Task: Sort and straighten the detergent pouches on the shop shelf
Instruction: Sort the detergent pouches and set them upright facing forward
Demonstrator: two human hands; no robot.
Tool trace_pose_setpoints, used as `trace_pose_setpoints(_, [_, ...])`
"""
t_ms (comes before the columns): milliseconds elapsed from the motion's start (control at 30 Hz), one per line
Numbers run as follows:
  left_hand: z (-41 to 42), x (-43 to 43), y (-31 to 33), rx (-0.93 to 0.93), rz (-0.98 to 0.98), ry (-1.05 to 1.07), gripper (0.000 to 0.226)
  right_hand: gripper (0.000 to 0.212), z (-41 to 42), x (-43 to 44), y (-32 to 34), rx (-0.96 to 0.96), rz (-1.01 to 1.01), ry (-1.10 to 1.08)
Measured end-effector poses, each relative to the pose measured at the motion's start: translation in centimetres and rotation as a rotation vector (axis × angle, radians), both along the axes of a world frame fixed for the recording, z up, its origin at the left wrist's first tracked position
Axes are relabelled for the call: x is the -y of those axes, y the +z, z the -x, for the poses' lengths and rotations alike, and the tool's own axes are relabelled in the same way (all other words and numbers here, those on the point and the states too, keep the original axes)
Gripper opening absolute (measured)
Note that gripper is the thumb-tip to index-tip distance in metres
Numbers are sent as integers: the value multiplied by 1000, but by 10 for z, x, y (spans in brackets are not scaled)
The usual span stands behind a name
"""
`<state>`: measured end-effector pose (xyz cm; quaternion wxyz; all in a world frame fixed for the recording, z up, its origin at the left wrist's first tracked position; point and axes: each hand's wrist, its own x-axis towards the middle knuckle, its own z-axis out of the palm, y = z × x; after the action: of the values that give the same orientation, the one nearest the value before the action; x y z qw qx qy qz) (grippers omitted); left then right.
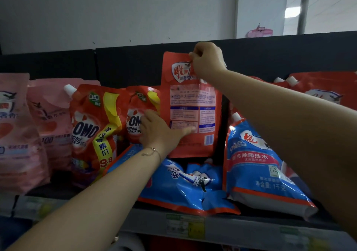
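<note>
A red pouch [193,104] stands upright at the middle of the shelf, its printed back facing me. My right hand [207,60] pinches its top right corner. My left hand [162,133] lies against its lower left part, fingers spread, thumb on its face. Left of it stand two red OMO pouches [92,131] [135,115], and further left two pink pouches [50,115] [15,135]. A blue pouch [185,183] lies flat below the held one. Another blue pouch [260,165] leans at the right.
More red pouches [324,92] stand at the far right behind my right forearm. The shelf's front rail [193,225] carries price labels. A black back panel [125,65] rises behind the pouches, with a white wall above it.
</note>
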<state>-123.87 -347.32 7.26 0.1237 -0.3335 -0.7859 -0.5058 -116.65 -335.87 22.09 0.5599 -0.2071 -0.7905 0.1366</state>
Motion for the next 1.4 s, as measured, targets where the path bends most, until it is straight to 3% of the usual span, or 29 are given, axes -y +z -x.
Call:
trace_pose_setpoints(167, [15, 6, 11, 200, -64, -293, 84, 32, -5, -2, 8, -21, 8, 75])
trace_pose_setpoints(267, [7, 12, 17, 367, -163, -498, 54, 31, -9, 0, 18, -41, -5, 86])
trace_pose_setpoints(367, [8, 8, 26, 725, -281, -680, 72, 32, -10, 2, 30, -77, 19, 121])
trace_pose_setpoints(500, [14, 5, 27, 1064, -71, -697, 65, 30, -1, 9, 39, -65, 53, 253])
trace_pose_setpoints(567, [9, 4, 24, 1184, -34, -772, 82, 30, 2, 14, 41, -71, 86, 319])
trace_pose_setpoints(633, [3, 3, 24, 1169, -136, -875, 74, 30, 4, 16, 42, -71, 140, 379])
trace_pose_setpoints(733, [-7, -2, 20, 1130, -281, -852, 52, 26, 2, 17, 44, 13, 225, 451])
trace_pose_setpoints(833, [-15, -14, 15, 1147, -358, -759, 64, 25, -15, 24, 47, 214, 332, 574])
trace_pose_setpoints(933, [-20, -29, 9, 1155, -507, -513, 73, 55, -30, 31, 53, 458, 498, 648])
trace_pose_setpoints(1000, [-20, -35, 6, 1151, -619, -407, 66, 60, -31, 36, 56, 555, 472, 567])
trace_pose_setpoints(1133, [-21, -46, 3, 1167, -815, -345, 61, 19, -26, 47, 54, 639, 209, 198])
trace_pose_setpoints(1200, [-19, -53, -1, 1144, -899, -337, 61, 21, -24, 50, 57, 730, 110, 7])
trace_pose_setpoints(1267, [-10, -64, -9, 1148, -928, -342, 79, 32, -22, 53, 61, 818, 84, -126])
trace_pose_setpoints(1333, [-7, -70, -17, 1183, -879, -394, 96, 38, -23, 53, 67, 833, 96, -138])
trace_pose_setpoints(1400, [-9, -69, -20, 1147, -785, -508, 96, 41, -28, 48, 73, 776, 112, -75])
